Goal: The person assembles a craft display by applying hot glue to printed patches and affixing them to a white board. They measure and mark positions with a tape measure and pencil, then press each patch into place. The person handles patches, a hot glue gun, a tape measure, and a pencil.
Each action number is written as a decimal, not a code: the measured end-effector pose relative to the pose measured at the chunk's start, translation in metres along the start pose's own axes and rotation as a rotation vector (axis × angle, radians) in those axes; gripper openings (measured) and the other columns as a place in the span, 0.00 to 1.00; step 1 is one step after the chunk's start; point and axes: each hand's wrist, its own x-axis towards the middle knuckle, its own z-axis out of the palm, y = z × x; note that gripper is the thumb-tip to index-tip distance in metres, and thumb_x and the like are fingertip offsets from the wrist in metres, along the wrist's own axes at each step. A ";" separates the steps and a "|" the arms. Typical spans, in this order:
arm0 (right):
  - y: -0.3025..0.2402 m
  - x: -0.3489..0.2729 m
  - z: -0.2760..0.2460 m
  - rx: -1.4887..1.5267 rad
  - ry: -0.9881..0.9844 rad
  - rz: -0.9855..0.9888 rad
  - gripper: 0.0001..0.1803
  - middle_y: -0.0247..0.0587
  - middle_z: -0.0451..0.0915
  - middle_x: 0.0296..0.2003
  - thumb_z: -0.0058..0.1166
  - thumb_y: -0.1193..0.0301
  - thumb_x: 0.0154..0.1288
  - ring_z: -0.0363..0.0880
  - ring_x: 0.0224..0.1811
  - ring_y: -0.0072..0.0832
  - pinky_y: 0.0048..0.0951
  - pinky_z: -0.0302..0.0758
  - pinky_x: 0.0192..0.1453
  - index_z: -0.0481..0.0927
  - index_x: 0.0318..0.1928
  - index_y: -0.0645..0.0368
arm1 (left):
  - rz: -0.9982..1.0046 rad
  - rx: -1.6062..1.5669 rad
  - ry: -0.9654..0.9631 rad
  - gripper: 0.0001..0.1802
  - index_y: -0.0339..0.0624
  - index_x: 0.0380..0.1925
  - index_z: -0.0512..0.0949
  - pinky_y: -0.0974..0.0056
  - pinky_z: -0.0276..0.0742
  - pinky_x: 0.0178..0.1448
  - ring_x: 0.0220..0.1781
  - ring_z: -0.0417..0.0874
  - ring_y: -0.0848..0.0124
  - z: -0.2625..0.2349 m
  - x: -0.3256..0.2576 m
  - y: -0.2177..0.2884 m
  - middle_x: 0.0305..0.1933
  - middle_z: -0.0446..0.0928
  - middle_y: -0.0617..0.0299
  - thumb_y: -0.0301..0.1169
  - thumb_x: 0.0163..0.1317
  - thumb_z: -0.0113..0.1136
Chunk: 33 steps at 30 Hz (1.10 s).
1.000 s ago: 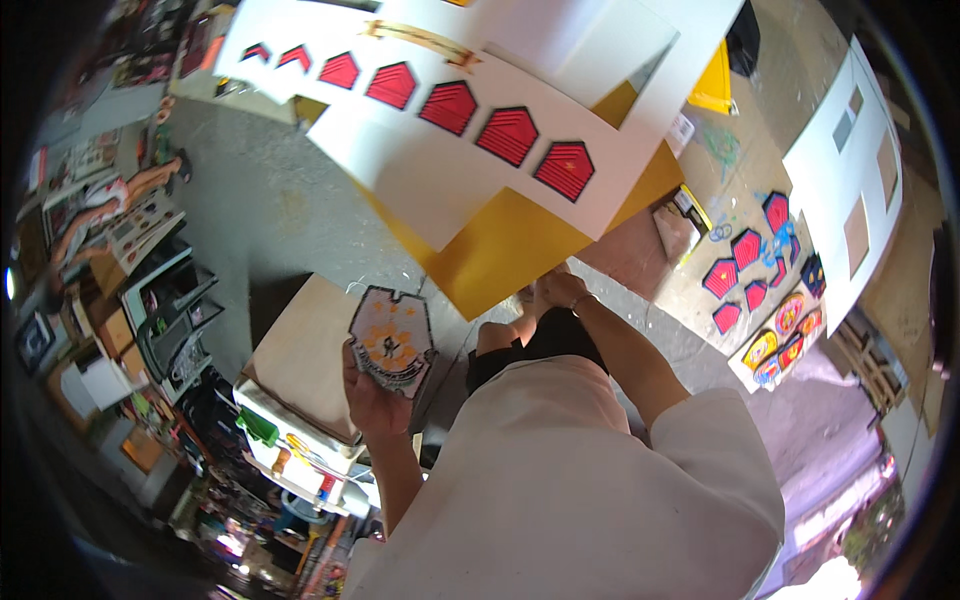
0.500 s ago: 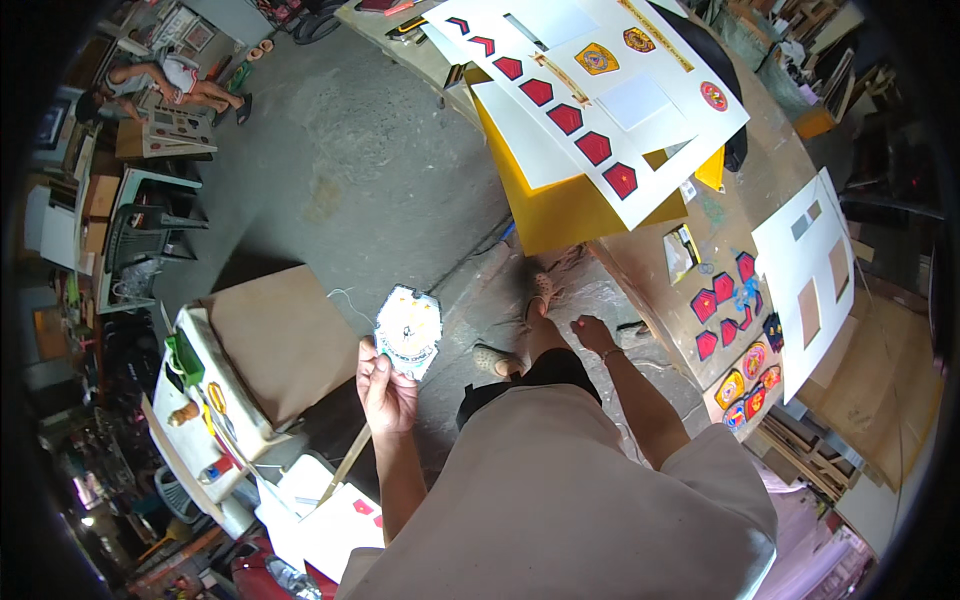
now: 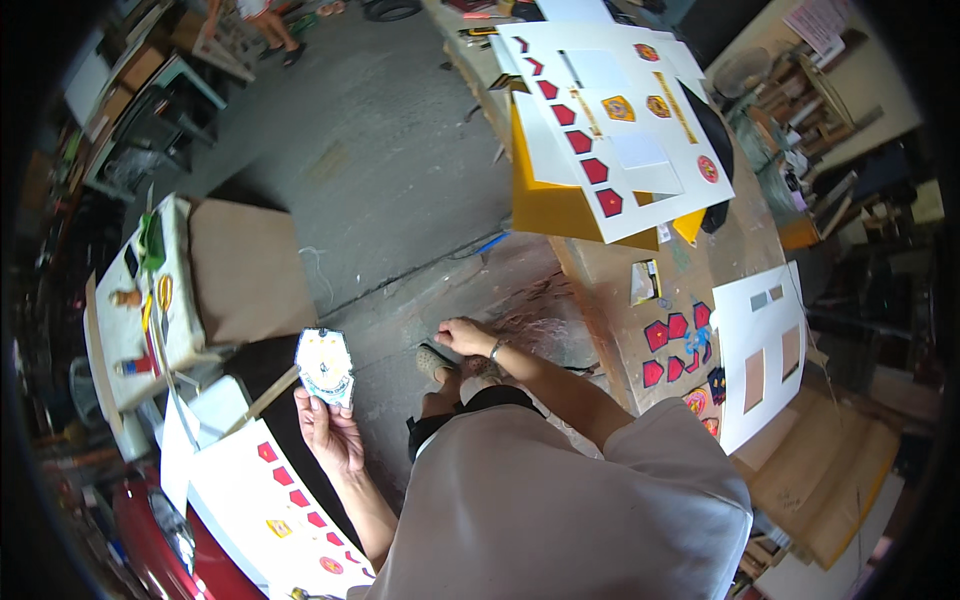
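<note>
My left hand (image 3: 330, 432) pinches the lower edge of a whitish badge-shaped patch (image 3: 325, 366) between thumb and fingers. The patch is held upright, with a dark scalloped border and faint yellow and green markings on its face. My right hand (image 3: 463, 337) hangs in the air in front of my body, its fingers curled closed, and nothing shows sticking out of it. Below my left forearm lies a white board (image 3: 240, 490) bearing a row of red pentagon patches and a yellow emblem.
On the right, a wooden workbench (image 3: 600, 300) carries a white board (image 3: 640, 130) with patches, loose red patches (image 3: 677, 325) and a white board with cut-outs (image 3: 735, 360). A brown sheet (image 3: 250, 262) and scissors (image 3: 165, 292) lie at left. Another person's legs (image 3: 275, 30) show far off.
My view has shifted, bringing more of the lower-left board into sight. My right hand has swung forward and leftward. The left hand keeps the patch, now lower and further left in view.
</note>
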 end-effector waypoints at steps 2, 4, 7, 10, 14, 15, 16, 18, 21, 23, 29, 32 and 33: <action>0.002 -0.003 0.002 -0.039 -0.017 -0.038 0.20 0.57 0.87 0.42 0.57 0.54 0.72 0.86 0.47 0.56 0.50 0.80 0.51 0.86 0.47 0.59 | 0.040 -0.010 0.135 0.10 0.39 0.54 0.70 0.63 0.91 0.48 0.43 0.89 0.70 -0.007 -0.034 0.000 0.51 0.84 0.53 0.24 0.77 0.56; 0.008 -0.012 0.008 -0.105 0.049 -0.079 0.19 0.58 0.86 0.38 0.57 0.55 0.72 0.85 0.44 0.58 0.52 0.80 0.48 0.85 0.42 0.61 | 0.048 -0.068 0.086 0.09 0.38 0.53 0.69 0.60 0.92 0.52 0.48 0.90 0.67 -0.019 -0.062 0.005 0.52 0.84 0.51 0.26 0.78 0.56; 0.006 -0.032 0.030 -0.126 0.007 -0.087 0.21 0.58 0.85 0.36 0.57 0.54 0.73 0.84 0.43 0.58 0.51 0.79 0.46 0.84 0.40 0.62 | 0.126 -0.099 0.132 0.09 0.37 0.52 0.70 0.59 0.92 0.55 0.52 0.90 0.65 -0.043 -0.104 0.017 0.55 0.83 0.51 0.27 0.78 0.56; -0.011 -0.054 0.064 -0.190 -0.201 -0.126 0.21 0.55 0.85 0.33 0.57 0.55 0.75 0.83 0.35 0.53 0.47 0.77 0.43 0.84 0.37 0.63 | 0.256 -0.226 0.199 0.08 0.38 0.52 0.70 0.58 0.92 0.56 0.56 0.89 0.62 -0.075 -0.146 0.030 0.59 0.82 0.49 0.26 0.78 0.55; -0.068 -0.082 0.125 -0.207 -0.347 -0.229 0.20 0.56 0.86 0.34 0.59 0.56 0.74 0.86 0.39 0.52 0.47 0.79 0.46 0.85 0.42 0.64 | 0.377 -0.370 0.290 0.08 0.38 0.52 0.70 0.54 0.89 0.60 0.56 0.89 0.60 -0.112 -0.210 0.065 0.58 0.82 0.49 0.27 0.78 0.55; -0.089 -0.088 0.138 -0.213 -0.451 -0.232 0.20 0.54 0.86 0.33 0.59 0.56 0.75 0.85 0.36 0.48 0.45 0.79 0.45 0.84 0.43 0.64 | 0.414 -0.395 0.383 0.07 0.38 0.51 0.70 0.53 0.89 0.60 0.56 0.89 0.60 -0.121 -0.228 0.071 0.58 0.83 0.50 0.27 0.78 0.55; -0.115 -0.097 0.154 -0.172 -0.545 -0.206 0.21 0.49 0.86 0.32 0.60 0.56 0.75 0.85 0.34 0.35 0.39 0.80 0.43 0.84 0.42 0.65 | 0.471 -0.406 0.468 0.07 0.39 0.51 0.70 0.53 0.89 0.61 0.55 0.90 0.59 -0.134 -0.250 0.078 0.57 0.83 0.50 0.27 0.79 0.54; -0.171 -0.119 0.186 -0.074 -0.816 -0.196 0.16 0.37 0.87 0.34 0.59 0.62 0.77 0.82 0.35 0.20 0.28 0.80 0.41 0.84 0.42 0.65 | 0.522 -0.456 0.504 0.06 0.40 0.51 0.70 0.53 0.88 0.61 0.54 0.90 0.59 -0.174 -0.302 0.090 0.56 0.83 0.50 0.28 0.79 0.53; -0.269 -0.158 0.233 -0.132 -1.134 -0.268 0.13 0.33 0.86 0.34 0.56 0.66 0.79 0.82 0.38 0.17 0.24 0.79 0.47 0.84 0.42 0.64 | 0.628 -0.451 0.394 0.08 0.40 0.52 0.69 0.54 0.88 0.59 0.53 0.90 0.61 -0.231 -0.390 0.107 0.55 0.83 0.50 0.29 0.80 0.53; -0.329 -0.191 0.271 -0.205 -1.209 -0.346 0.12 0.31 0.86 0.34 0.55 0.67 0.80 0.81 0.38 0.17 0.23 0.77 0.46 0.84 0.42 0.63 | 0.725 -0.450 0.368 0.08 0.40 0.53 0.69 0.55 0.89 0.59 0.53 0.90 0.61 -0.260 -0.445 0.113 0.55 0.83 0.50 0.30 0.80 0.53; -0.422 -0.242 0.397 -0.280 -1.084 -0.691 0.11 0.33 0.84 0.32 0.55 0.67 0.79 0.77 0.34 0.16 0.23 0.74 0.40 0.83 0.45 0.63 | 0.923 -0.388 0.746 0.12 0.39 0.57 0.66 0.53 0.87 0.62 0.59 0.88 0.59 -0.300 -0.560 0.106 0.58 0.82 0.48 0.30 0.80 0.53; -0.419 -0.257 0.475 -0.321 -1.074 -0.812 0.12 0.31 0.82 0.34 0.58 0.68 0.78 0.76 0.36 0.16 0.21 0.73 0.39 0.81 0.54 0.63 | 1.096 -0.406 0.815 0.12 0.40 0.57 0.67 0.55 0.87 0.60 0.58 0.88 0.60 -0.311 -0.599 0.093 0.59 0.82 0.48 0.30 0.80 0.53; -0.412 -0.264 0.503 -0.312 -1.118 -0.912 0.14 0.33 0.82 0.36 0.59 0.68 0.77 0.77 0.36 0.17 0.22 0.74 0.40 0.80 0.56 0.62 | 1.142 -0.425 0.886 0.12 0.39 0.57 0.67 0.56 0.88 0.59 0.58 0.88 0.60 -0.310 -0.610 0.088 0.59 0.82 0.48 0.29 0.80 0.52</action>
